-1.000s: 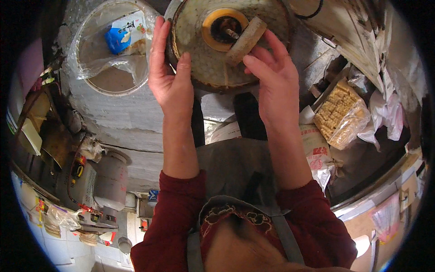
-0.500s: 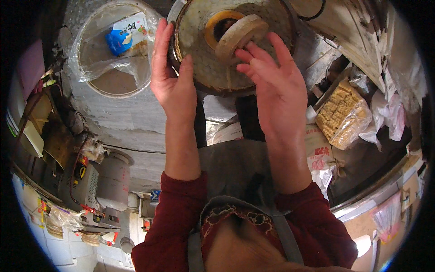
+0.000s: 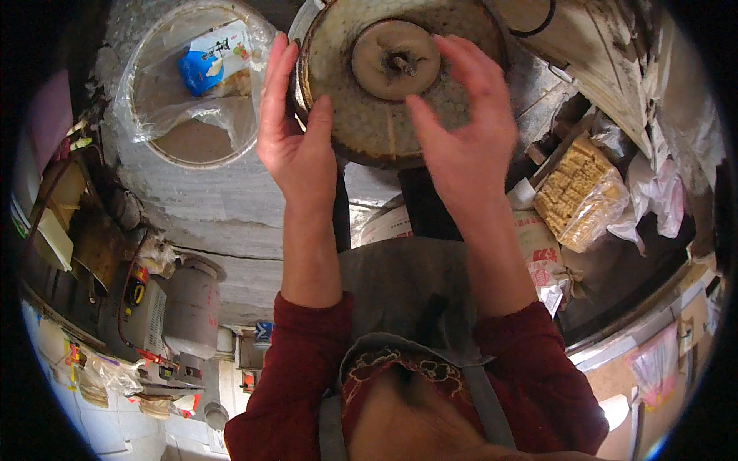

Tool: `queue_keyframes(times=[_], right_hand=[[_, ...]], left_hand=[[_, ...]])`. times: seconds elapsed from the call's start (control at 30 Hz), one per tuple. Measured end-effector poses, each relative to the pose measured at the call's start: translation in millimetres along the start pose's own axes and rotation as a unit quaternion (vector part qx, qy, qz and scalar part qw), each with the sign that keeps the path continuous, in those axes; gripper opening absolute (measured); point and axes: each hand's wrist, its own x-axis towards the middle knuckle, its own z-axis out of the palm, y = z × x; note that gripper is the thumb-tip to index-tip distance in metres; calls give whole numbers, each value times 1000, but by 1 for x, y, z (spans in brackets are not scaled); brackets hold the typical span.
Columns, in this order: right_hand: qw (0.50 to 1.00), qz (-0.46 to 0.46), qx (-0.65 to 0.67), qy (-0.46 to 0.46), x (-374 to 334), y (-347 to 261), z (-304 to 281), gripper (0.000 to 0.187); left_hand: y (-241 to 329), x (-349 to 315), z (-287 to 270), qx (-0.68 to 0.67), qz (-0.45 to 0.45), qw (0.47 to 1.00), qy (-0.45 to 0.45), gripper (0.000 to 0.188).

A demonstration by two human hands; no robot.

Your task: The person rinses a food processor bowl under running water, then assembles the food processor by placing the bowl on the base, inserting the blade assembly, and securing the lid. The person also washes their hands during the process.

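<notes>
The left hand (image 3: 298, 146) holds nothing; its fingers point up together, the thumb stands well apart from them, and the hand is at the left edge of a round plate (image 3: 369, 127). Whether it touches that edge is unclear. The right hand (image 3: 473, 127) is wide apart between thumb and fingers and grips nothing; its fingertips are at the right side of a pale disc (image 3: 375, 71), contact again unclear. The disc lies flat around the plate's middle, well inside its edges, with a dark spindle (image 3: 404, 66) sticking up through it. Dark red sleeves (image 3: 311, 326) and a grey apron (image 3: 407, 276) lie below the hands. Left of the plate, a round tub (image 3: 192, 161) lined with clear plastic holds a blue-and-white packet (image 3: 204, 69). Farther right are a bagged yellowish block (image 3: 576, 184) and a white plastic bag (image 3: 657, 200).
</notes>
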Motion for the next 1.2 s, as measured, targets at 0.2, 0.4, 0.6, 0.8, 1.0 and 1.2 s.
queue_keyframes(times=[0.2,0.4,0.6,0.8,1.0,1.2], right_hand=[[987,-31,-130,-87,9,11,37,78],[975,-55,-206,-67,11,15,48,85],[983,-2,-181,2,9,14,58,84],[981,53,-180,44,11,9,66,88],[975,66,-207,43,16,6,63,81],[976,28,-212,-41,14,9,45,87]], left_hand=[[-3,-2,6,12,9,1000,28,59],[-1,-6,10,64,8,997,38,59],[-1,-7,15,32,-20,996,77,58],[-2,-7,17,15,-7,996,90,56],[-6,-7,14,11,7,996,89,54],[-5,-8,11,24,0,998,53,59]])
